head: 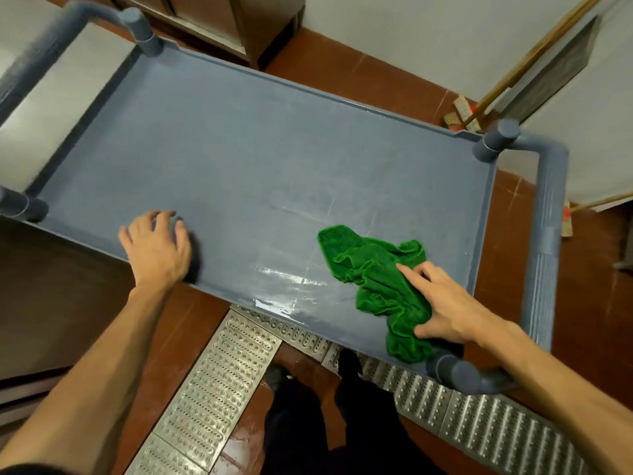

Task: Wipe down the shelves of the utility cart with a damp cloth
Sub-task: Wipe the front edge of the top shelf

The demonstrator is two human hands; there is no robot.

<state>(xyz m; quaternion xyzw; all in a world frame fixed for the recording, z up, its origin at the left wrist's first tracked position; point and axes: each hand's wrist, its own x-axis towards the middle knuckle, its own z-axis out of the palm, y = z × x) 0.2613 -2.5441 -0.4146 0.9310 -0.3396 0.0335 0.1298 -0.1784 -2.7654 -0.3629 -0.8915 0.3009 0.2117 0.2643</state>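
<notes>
Our right hand [445,303] released, not gripping: fingers laid fairly straight, pressing on green cloth [373,279]. Cloth bunched under it and beyond its fingertips, on top shelf [239,149] of grey utility cart. Our left hand [156,248] released too, fingers spread, tips resting on shelf, well apart from cloth. Wet streaks [284,289] between hands, nearer right.

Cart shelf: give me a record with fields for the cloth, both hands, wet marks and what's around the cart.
shelf: grey-blue top shelf with a raised rim
cloth: green cloth, crumpled, on the shelf near its front right corner
right hand: right hand presses on the cloth, index finger straight
left hand: left hand rests on the shelf by the front rim, fingers spread, apart from the cloth
wet marks: shiny wet marks between the hands
floor: metal grate below the front edge
beyond: brooms past the far right corner
</notes>
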